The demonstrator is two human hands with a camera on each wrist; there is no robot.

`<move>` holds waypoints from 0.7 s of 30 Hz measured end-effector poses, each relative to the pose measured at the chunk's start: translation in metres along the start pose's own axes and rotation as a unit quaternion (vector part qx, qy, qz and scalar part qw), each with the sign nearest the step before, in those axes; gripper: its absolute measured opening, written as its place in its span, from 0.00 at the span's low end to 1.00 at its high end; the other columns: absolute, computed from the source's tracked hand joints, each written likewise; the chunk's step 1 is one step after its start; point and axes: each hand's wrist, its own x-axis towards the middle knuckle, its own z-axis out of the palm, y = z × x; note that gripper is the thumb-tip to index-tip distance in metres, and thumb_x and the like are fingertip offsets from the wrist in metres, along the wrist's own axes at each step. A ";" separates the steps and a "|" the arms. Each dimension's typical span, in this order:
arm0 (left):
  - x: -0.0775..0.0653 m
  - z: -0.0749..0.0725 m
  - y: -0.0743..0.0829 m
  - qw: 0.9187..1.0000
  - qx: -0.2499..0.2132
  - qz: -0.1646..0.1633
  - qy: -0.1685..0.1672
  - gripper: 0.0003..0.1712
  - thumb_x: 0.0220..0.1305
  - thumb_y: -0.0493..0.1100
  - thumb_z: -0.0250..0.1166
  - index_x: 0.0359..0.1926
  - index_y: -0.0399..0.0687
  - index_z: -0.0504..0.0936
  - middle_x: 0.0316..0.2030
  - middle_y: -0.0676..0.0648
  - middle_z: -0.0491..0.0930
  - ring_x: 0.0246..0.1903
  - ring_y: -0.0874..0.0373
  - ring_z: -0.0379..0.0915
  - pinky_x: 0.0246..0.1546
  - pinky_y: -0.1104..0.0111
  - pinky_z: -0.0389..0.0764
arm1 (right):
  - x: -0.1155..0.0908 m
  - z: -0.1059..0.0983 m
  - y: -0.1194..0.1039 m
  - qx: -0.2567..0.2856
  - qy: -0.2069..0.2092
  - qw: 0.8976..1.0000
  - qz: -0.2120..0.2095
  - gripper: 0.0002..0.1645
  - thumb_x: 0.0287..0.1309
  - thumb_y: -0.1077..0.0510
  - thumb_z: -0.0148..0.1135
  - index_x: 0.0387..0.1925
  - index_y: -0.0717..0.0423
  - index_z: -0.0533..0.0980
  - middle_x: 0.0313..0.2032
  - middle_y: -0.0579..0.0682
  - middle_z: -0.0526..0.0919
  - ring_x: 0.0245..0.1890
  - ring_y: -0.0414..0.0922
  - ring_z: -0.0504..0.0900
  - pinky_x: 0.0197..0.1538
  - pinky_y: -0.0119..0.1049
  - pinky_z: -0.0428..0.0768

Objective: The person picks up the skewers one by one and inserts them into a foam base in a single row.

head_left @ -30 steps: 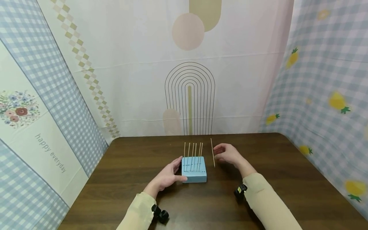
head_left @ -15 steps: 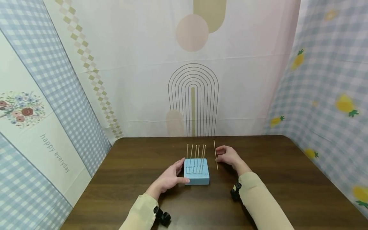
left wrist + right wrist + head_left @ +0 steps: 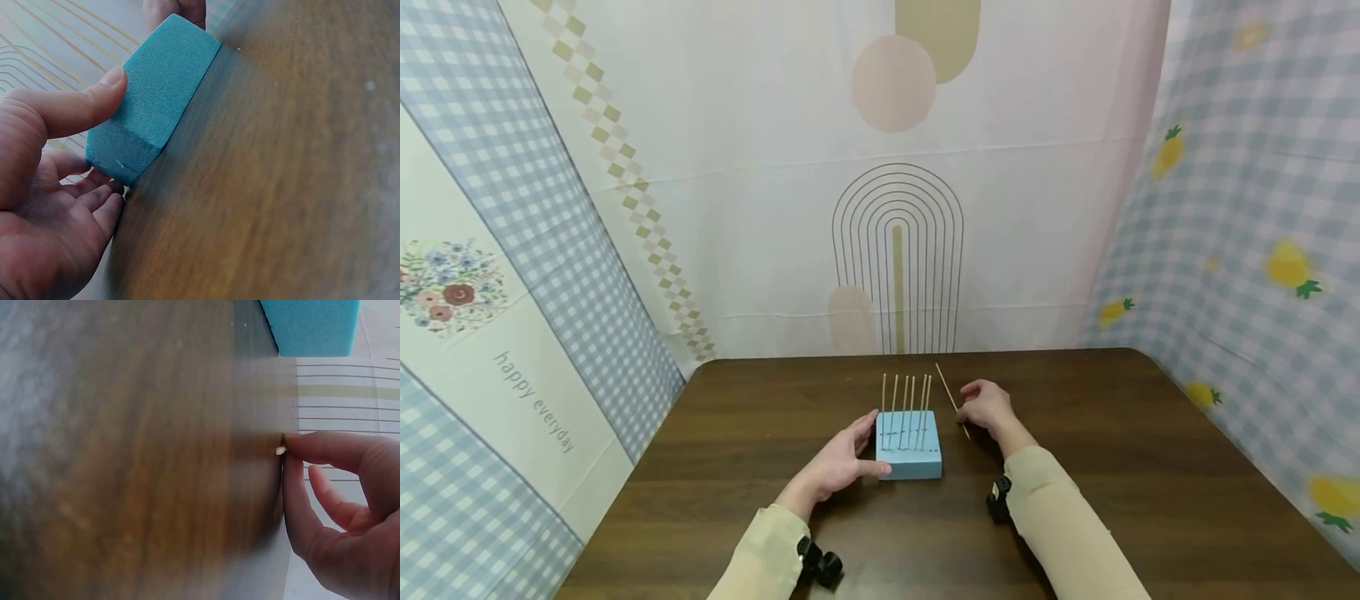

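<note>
A light blue foam block [image 3: 910,471] sits on the table with several thin wooden sticks [image 3: 895,393] standing upright in its top. My left hand [image 3: 833,468] holds the block from the left; the thumb [image 3: 94,103] presses its near face and the fingers lie along its side. Right of the block, my right hand [image 3: 988,406] pinches a loose wooden stick [image 3: 947,387] near its closer end. This stick slants, its far end pointing away and to the left. In the right wrist view, the stick's pale tip [image 3: 280,450] shows between thumb and finger, right at the tabletop.
The dark wood-grain table [image 3: 737,433] reaches back to a patterned cloth backdrop [image 3: 760,250]. Checked cloth hangs at both sides. A black wrist camera [image 3: 820,562] is strapped to the left sleeve, another wrist camera [image 3: 998,500] to the right.
The right fingers have closed on the loose stick, and its far end has swung left toward the block. The right forearm has shifted slightly left. My left hand keeps its hold on the block.
</note>
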 end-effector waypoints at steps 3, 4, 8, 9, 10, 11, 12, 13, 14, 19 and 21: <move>0.000 -0.001 0.000 1.000 0.000 0.000 -0.001 0.59 0.63 0.37 0.79 0.85 0.36 0.50 0.83 0.33 0.49 0.81 0.35 0.49 0.78 0.44 0.56 | 0.001 0.000 0.000 0.010 0.002 1.000 0.010 0.29 0.47 0.72 0.75 0.54 0.66 0.81 0.45 0.59 0.85 0.43 0.52 0.82 0.45 0.41 0.83; 0.000 -0.001 0.000 1.000 -0.001 0.001 -0.001 0.59 0.63 0.37 0.79 0.85 0.35 0.50 0.83 0.33 0.49 0.81 0.35 0.49 0.78 0.44 0.56 | 0.001 0.000 0.000 0.019 0.000 1.000 0.014 0.29 0.47 0.72 0.74 0.54 0.66 0.81 0.45 0.59 0.85 0.42 0.51 0.83 0.43 0.39 0.83; 0.002 -0.002 -0.001 1.000 -0.002 0.003 -0.001 0.59 0.63 0.37 0.79 0.85 0.35 0.50 0.83 0.33 0.49 0.81 0.35 0.49 0.78 0.44 0.56 | 0.001 -0.004 0.001 0.089 -0.024 0.995 0.028 0.31 0.53 0.72 0.69 0.61 0.68 0.78 0.49 0.61 0.83 0.38 0.47 0.83 0.39 0.34 0.83; 0.002 -0.002 -0.001 1.000 -0.002 0.003 -0.001 0.59 0.64 0.37 0.79 0.85 0.35 0.50 0.83 0.33 0.49 0.81 0.35 0.49 0.78 0.44 0.56 | 0.001 -0.006 0.001 0.112 -0.033 0.993 0.032 0.32 0.55 0.71 0.67 0.63 0.68 0.77 0.49 0.61 0.82 0.38 0.46 0.83 0.39 0.33 0.83; 0.002 -0.003 -0.001 1.000 -0.002 0.003 -0.001 0.59 0.64 0.37 0.79 0.85 0.35 0.50 0.83 0.33 0.49 0.81 0.35 0.49 0.78 0.44 0.56 | 0.000 -0.008 0.002 0.135 -0.043 0.989 0.036 0.33 0.57 0.71 0.66 0.66 0.68 0.75 0.49 0.60 0.81 0.37 0.45 0.82 0.39 0.33 0.83; 0.003 -0.003 -0.001 1.000 -0.002 0.003 -0.001 0.59 0.64 0.37 0.79 0.85 0.36 0.50 0.83 0.33 0.49 0.81 0.35 0.49 0.78 0.44 0.56 | -0.001 -0.010 0.002 0.156 -0.053 0.985 0.041 0.33 0.61 0.69 0.66 0.69 0.68 0.73 0.49 0.60 0.81 0.37 0.45 0.81 0.39 0.32 0.83; 0.003 -0.003 -0.001 1.000 -0.002 0.003 -0.002 0.59 0.64 0.37 0.79 0.85 0.36 0.50 0.83 0.33 0.49 0.81 0.35 0.49 0.78 0.44 0.56 | -0.002 -0.013 0.004 0.175 -0.065 0.981 0.047 0.34 0.64 0.68 0.65 0.71 0.67 0.71 0.49 0.59 0.81 0.37 0.44 0.81 0.40 0.32 0.83; 0.002 -0.002 -0.001 1.000 -0.002 0.004 -0.003 0.59 0.64 0.37 0.79 0.85 0.35 0.50 0.83 0.33 0.49 0.81 0.35 0.49 0.78 0.44 0.56 | -0.003 -0.014 0.005 0.192 -0.075 0.977 0.053 0.35 0.66 0.67 0.65 0.73 0.66 0.69 0.49 0.59 0.82 0.37 0.43 0.81 0.41 0.32 0.83; 0.002 -0.002 -0.001 1.000 -0.002 0.004 -0.003 0.59 0.64 0.37 0.79 0.85 0.35 0.50 0.83 0.33 0.49 0.81 0.35 0.49 0.78 0.44 0.56 | -0.003 -0.016 0.007 0.207 -0.082 0.973 0.059 0.36 0.67 0.67 0.65 0.75 0.65 0.69 0.50 0.58 0.84 0.37 0.42 0.81 0.42 0.32 0.83; 0.002 -0.001 -0.002 1.000 -0.002 0.003 -0.004 0.60 0.64 0.38 0.79 0.85 0.35 0.50 0.84 0.33 0.49 0.81 0.35 0.49 0.78 0.44 0.56 | -0.013 -0.022 0.012 0.257 -0.110 0.959 0.053 0.37 0.71 0.66 0.61 0.79 0.62 0.65 0.64 0.64 0.80 0.48 0.47 0.83 0.48 0.34 0.83; 0.001 -0.001 -0.002 1.000 0.000 0.002 -0.004 0.60 0.63 0.39 0.79 0.85 0.35 0.50 0.84 0.34 0.49 0.81 0.35 0.49 0.78 0.43 0.56 | -0.018 -0.024 0.011 0.269 -0.110 0.956 0.044 0.35 0.73 0.65 0.60 0.79 0.62 0.65 0.65 0.65 0.77 0.52 0.49 0.82 0.49 0.34 0.84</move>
